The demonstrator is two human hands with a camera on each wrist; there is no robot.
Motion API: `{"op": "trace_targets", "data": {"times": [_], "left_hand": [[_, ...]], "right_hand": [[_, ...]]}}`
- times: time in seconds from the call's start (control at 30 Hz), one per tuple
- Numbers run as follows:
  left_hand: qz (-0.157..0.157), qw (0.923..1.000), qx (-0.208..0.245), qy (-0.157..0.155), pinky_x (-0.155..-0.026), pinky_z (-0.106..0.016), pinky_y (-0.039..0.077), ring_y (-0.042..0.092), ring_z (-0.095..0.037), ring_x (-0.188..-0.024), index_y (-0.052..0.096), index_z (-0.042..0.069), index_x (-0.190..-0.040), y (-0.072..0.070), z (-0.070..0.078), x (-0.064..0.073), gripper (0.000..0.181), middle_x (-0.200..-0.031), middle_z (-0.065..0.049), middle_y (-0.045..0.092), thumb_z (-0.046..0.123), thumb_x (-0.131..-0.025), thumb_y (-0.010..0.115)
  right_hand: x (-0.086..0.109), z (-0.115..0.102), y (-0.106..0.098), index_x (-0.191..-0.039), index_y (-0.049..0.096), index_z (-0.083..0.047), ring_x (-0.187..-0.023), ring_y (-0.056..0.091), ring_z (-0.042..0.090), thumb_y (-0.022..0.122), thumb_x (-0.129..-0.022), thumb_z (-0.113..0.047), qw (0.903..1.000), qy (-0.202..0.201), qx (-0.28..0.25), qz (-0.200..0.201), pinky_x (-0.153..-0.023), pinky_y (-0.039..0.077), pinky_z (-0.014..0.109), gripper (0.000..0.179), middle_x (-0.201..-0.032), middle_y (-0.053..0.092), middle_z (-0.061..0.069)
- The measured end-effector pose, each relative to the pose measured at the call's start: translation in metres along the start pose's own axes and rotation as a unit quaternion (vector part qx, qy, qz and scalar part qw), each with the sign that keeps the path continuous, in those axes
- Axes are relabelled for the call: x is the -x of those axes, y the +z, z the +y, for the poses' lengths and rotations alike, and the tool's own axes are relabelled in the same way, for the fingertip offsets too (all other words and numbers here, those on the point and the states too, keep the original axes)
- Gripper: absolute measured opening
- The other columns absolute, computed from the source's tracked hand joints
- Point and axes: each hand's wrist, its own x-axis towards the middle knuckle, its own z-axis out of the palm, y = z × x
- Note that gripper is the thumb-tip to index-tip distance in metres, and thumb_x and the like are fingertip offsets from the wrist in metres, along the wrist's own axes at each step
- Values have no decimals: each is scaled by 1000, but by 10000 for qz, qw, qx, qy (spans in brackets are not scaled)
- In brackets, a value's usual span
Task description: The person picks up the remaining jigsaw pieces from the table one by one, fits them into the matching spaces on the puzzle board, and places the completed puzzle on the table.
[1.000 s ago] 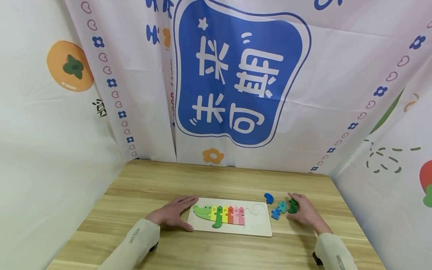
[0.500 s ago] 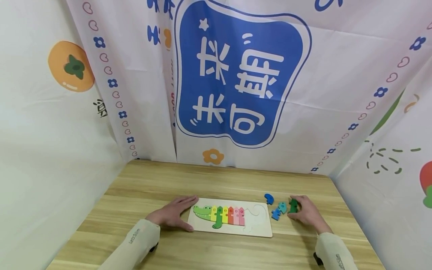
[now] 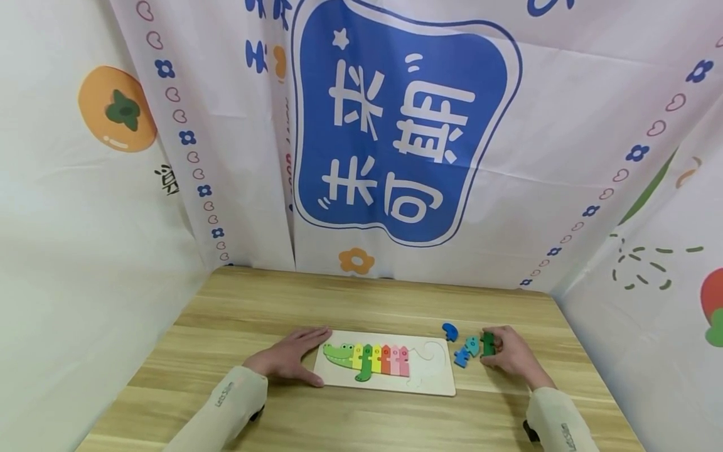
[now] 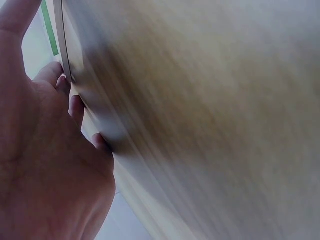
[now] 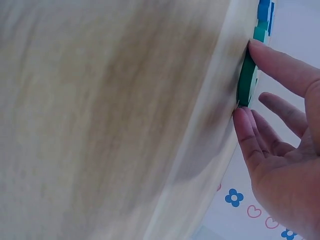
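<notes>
On the table lies a pale wooden puzzle board (image 3: pixel 432 376) with a crocodile's head and several coloured body pieces set in its left and middle; the outlined right end is bare. My left hand (image 3: pixel 288 358) spreads at the board's left end, thumb and index finger touching near its two corners, fingers fairly straight. In the left wrist view its fingertips (image 4: pixel 102 144) rest low against the table. My right hand (image 3: pixel 511 353) pinches a dark green puzzle piece (image 3: pixel 488 344) between thumb and fingers; the right wrist view shows the green piece (image 5: pixel 246 80) low at the table surface.
Left of the green piece lie a teal puzzle piece (image 3: pixel 472 346), a blue piece (image 3: pixel 461 358) and a darker blue curved piece (image 3: pixel 450 331). The wood-grain table (image 3: pixel 361 420) is enclosed by printed cloth (image 3: pixel 542 157) at the back and sides.
The dark green piece has turned slightly in my right hand, then shifted a little left, close to the teal piece. My left hand and the board have stayed in place.
</notes>
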Motion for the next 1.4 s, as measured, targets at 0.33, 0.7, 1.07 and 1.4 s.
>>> {"op": "trace_targets", "data": {"times": [0.33,0.7,1.07,1.4], "left_hand": [[21,10000,7,19,-120,-67,26,19,-39,-158,27,23,-166,1,-2,-1,111,-173,-1,22,65,-79,81],[12,10000,-30,-37,-120,-67,27,20,-39,-158,27,24,-166,2,-2,0,111,-173,-1,23,66,-78,81],[30,10000,15,-17,-120,-68,25,20,-40,-157,26,24,-166,2,0,0,110,-173,-1,23,64,-79,81],[37,10000,30,-26,-120,-69,25,20,-39,-158,26,24,-166,1,-1,1,111,-173,-2,23,65,-79,81]], "right_hand": [[0,-2,-1,-148,49,7,-102,62,33,90,-78,-11,9999,-86,-115,-63,-89,56,53,83,-135,54,34],[5,-10,-1,-154,41,4,-104,59,34,88,-82,-18,9999,1,-73,152,-91,54,55,89,-135,54,32],[8,-26,-1,-159,34,3,-103,72,33,85,-86,-15,9959,-131,-836,325,-85,61,43,91,-154,41,32],[6,-15,1,-152,43,7,-104,71,30,74,-93,-5,9913,64,-1267,339,-86,61,42,68,-134,63,25]]}}
